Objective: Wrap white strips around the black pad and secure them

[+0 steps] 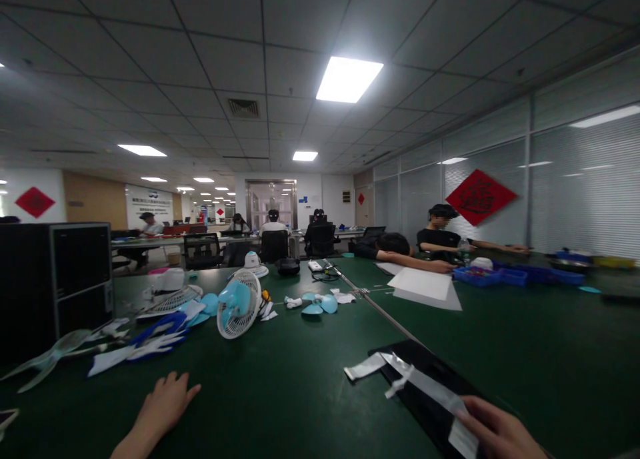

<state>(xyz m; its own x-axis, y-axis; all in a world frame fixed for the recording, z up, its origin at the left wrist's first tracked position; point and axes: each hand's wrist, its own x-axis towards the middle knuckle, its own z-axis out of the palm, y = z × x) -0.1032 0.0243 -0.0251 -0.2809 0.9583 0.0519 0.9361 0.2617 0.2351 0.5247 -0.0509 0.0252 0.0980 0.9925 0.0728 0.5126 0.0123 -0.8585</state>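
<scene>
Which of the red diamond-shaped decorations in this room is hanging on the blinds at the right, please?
The largest red diamond, above the seated person in black; the smaller diamonds hang on far and left walls.

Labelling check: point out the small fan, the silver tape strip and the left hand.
small fan (239, 303), head view, front grille.
silver tape strip (425, 383), head view, mid-strip.
left hand (167, 399), head view, back of hand.

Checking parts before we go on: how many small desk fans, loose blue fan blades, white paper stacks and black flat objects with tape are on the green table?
Small desk fans: 1
Loose blue fan blades: 1
White paper stacks: 1
Black flat objects with tape: 1
Total: 4
</scene>
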